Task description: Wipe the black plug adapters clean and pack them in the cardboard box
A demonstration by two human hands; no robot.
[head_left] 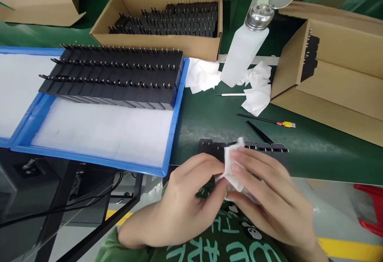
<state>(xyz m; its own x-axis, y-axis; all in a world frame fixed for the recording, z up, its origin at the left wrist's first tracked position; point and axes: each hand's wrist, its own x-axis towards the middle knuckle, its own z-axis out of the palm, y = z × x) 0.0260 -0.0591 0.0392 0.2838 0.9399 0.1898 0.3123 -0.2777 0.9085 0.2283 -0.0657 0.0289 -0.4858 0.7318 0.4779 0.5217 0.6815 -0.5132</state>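
Note:
A crumpled white wipe [229, 166] is between my two hands, above the front edge of the bench. My left hand [188, 198] pinches its left side between thumb and index finger. On the other side, the fingers and thumb of my right hand [275, 198] close round the wipe. Whether anything is wrapped inside it, I cannot tell. Just behind my fingers lies a row of black blocks with small metal pins [206, 146], partly covered by my hands. Black tweezers [259, 132] rest behind that row.
At left, a blue-rimmed tray [176, 126] carries rows of black pinned blocks [119, 70]. A cardboard box [158, 40] behind holds more. A white pump bottle [243, 50], lid raised, stands beside used wipes [259, 86]. Another open box [338, 94] is at right.

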